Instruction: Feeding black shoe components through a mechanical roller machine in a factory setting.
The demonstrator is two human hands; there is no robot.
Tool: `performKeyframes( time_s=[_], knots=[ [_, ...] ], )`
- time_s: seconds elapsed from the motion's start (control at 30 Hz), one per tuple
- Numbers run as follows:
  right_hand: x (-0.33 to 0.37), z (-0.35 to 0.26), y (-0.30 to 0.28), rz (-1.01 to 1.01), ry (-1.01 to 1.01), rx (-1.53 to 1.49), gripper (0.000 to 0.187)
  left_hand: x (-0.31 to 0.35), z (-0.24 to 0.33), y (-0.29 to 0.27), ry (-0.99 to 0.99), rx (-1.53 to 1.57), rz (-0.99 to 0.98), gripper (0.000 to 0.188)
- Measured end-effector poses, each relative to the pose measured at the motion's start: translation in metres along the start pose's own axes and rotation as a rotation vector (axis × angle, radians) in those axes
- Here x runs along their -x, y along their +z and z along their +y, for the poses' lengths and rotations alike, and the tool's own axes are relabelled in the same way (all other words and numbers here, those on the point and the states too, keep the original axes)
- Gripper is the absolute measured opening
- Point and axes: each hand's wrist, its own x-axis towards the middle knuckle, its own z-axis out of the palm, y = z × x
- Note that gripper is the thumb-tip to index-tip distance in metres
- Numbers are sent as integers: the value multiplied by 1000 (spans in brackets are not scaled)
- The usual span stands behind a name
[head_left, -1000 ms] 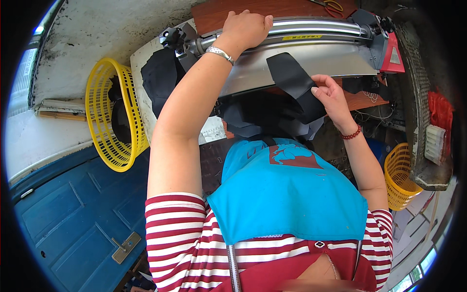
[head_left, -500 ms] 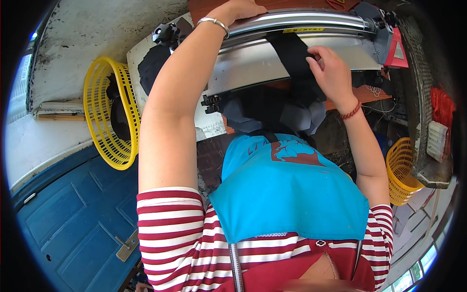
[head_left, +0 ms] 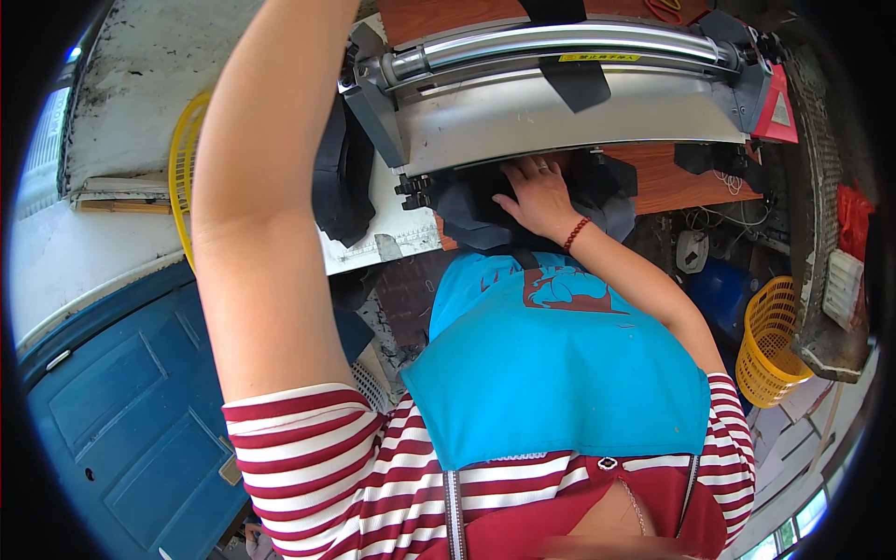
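Observation:
A machine with a long steel roller (head_left: 560, 39) and a sloping metal plate (head_left: 467, 117) stands on the table. A black fabric strip (head_left: 574, 86) passes under the roller; one end lies on the plate and the other shows behind the roller. My left arm (head_left: 266, 140) stretches forward past the machine's left end, its hand beyond the top edge. Below the plate's front edge, my right hand (head_left: 541, 198) rests on a pile of dark fabric pieces (head_left: 605, 201). Its thumb is apart from the fingers, whose tips are partly hidden in shadow.
More dark fabric (head_left: 343, 187) lies left of the machine on a white board (head_left: 397, 219). A yellow basket (head_left: 182, 163) is partly behind my left arm; another yellow basket (head_left: 770, 345) stands lower right. Red-handled scissors (head_left: 665, 9) lie at the back. Cables (head_left: 733, 182) hang at the right.
My left hand has gone from the roller out past the top edge. My right hand has let go of the black strip and come down to the fabric pile. The strip has moved back through the roller.

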Motion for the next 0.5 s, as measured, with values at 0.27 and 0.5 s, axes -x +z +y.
performKeyframes(
  time_s=[0.27,0.5],
  knots=[
    [-21,-15,11,-27,-144,37,50,20,32,-46,273,-104,187,21],
    [-11,-23,-48,-217,-299,-358,21,11,21,-31,335,11,292,50]
  ],
)
